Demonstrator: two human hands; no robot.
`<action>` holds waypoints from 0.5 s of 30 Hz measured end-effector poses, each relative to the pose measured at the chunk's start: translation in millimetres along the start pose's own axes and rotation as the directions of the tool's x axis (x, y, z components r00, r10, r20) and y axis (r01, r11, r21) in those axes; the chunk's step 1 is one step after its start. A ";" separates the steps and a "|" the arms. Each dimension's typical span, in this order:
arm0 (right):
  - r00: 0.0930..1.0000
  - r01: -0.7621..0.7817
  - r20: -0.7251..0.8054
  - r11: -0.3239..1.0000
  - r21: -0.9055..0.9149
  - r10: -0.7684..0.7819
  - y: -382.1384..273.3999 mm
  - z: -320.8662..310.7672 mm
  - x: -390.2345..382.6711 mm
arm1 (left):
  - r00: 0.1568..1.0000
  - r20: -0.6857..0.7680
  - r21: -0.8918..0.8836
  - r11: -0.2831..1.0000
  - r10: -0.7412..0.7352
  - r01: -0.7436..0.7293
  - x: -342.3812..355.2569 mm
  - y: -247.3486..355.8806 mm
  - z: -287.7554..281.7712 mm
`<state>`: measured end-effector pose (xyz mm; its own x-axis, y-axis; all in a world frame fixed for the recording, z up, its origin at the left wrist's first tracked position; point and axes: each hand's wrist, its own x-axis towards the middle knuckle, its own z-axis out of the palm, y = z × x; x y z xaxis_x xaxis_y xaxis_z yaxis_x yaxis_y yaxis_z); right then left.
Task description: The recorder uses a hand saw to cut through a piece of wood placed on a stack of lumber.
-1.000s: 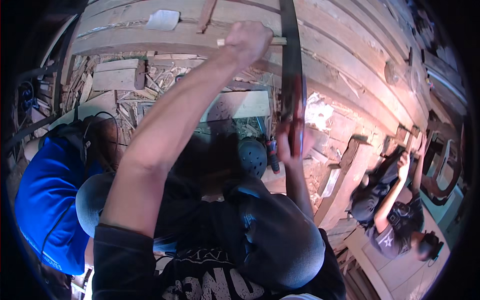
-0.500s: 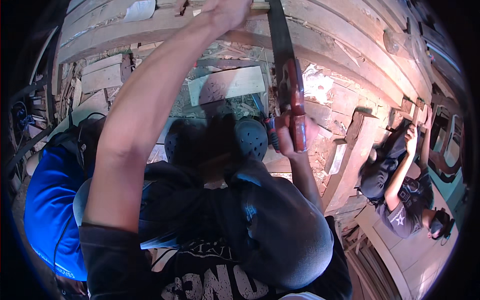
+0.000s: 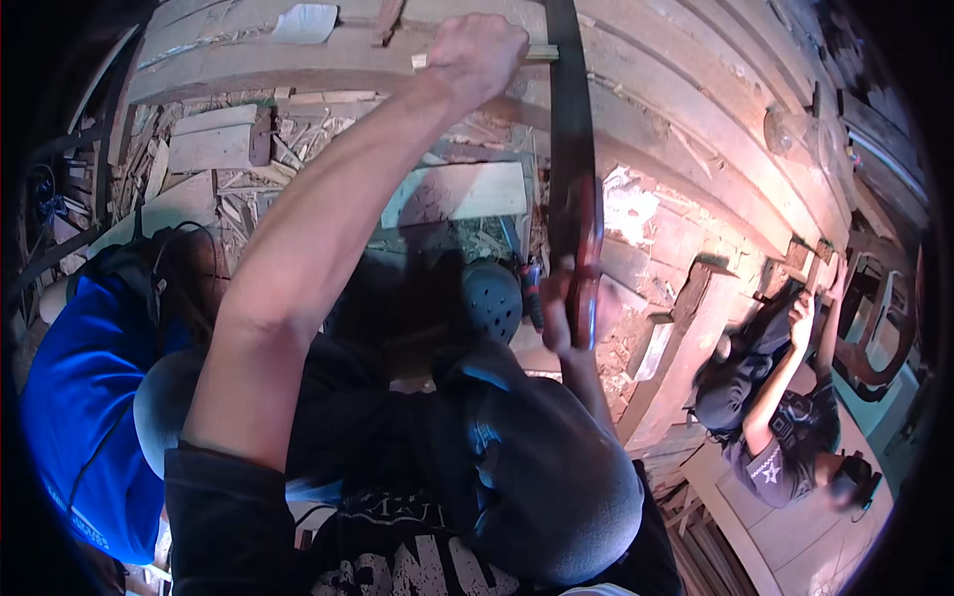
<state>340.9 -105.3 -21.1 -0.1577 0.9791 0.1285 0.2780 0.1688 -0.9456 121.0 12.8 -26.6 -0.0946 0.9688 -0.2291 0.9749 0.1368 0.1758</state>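
Note:
My left hand (image 3: 480,55) is closed on a thin wooden strip (image 3: 542,53), pressing it against the thick timber beams (image 3: 328,62) ahead of me. Both ends of the strip stick out past the fist. Just right of that fist, a handsaw (image 3: 570,119) lies across the strip with its dark blade pointing away from me. Whether its teeth have cut in cannot be seen. My right hand (image 3: 564,310) is wrapped round the saw's reddish-brown handle, close to my knee; motion blurs the hand and handle.
Below the beams lie a pale board (image 3: 462,193), a wood block (image 3: 214,137) and scattered offcuts. A tool with a red and black grip (image 3: 534,296) is beside my shoe (image 3: 492,301). A co-worker (image 3: 795,427) handles wood at right; a person in blue (image 3: 94,397) is close at left.
My right hand has drawn the saw back toward me. The left hand still holds the strip on the beams. The whole view has shifted a little, bringing more of the beams into sight.

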 end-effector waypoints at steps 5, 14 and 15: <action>0.974 -0.002 0.228 1.000 -0.025 0.007 -15.6 6.4 39.1 | 1.000 0.018 -0.075 0.997 -0.015 0.017 8.2 -8.2 -1.3; 0.970 -0.084 0.233 0.994 0.068 0.067 -19.4 9.2 42.5 | 0.977 -0.065 -0.384 0.909 -0.202 0.162 3.7 -20.9 16.5; 0.974 -0.023 0.225 0.998 0.059 0.009 -15.3 4.7 35.8 | 0.930 -0.367 -0.130 0.988 0.029 -0.082 -3.2 -24.1 29.6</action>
<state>326.5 -73.3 -3.5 -0.3646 0.9299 0.0490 0.2255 0.1393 -0.9642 103.8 0.2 -58.5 -0.1341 0.9805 0.1437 0.9447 0.0827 0.3174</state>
